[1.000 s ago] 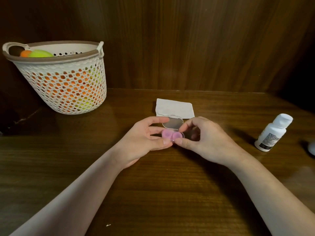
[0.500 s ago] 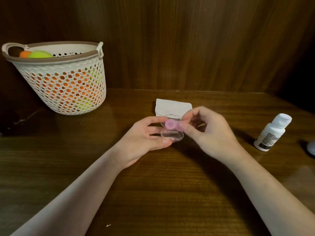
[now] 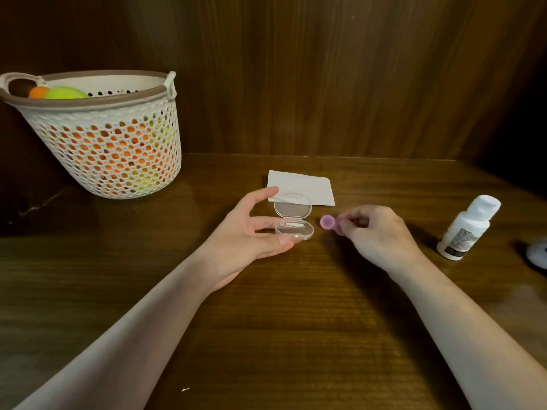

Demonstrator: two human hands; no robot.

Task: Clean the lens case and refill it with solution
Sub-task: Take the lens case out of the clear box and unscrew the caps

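Note:
A clear plastic outer case (image 3: pixel 293 222) sits open in my left hand (image 3: pixel 251 236), its lid standing up; thumb and fingers hold its lower half. The case looks empty of the pink piece. My right hand (image 3: pixel 376 235) pinches the pink lens holder (image 3: pixel 329 222) just to the right of the case, low over the wooden table. A white solution bottle (image 3: pixel 467 227) with a white cap stands upright at the right. A folded white tissue (image 3: pixel 302 187) lies flat behind the case.
A white perforated basket (image 3: pixel 103 137) with orange and green balls stands at the back left. A wooden wall (image 3: pixel 325 69) closes the back of the table. A pale object (image 3: pixel 538 253) is cut off at the right edge.
My right hand lifted the pink lens holder out of the clear case and carried it to the right. My left hand kept hold of the open case.

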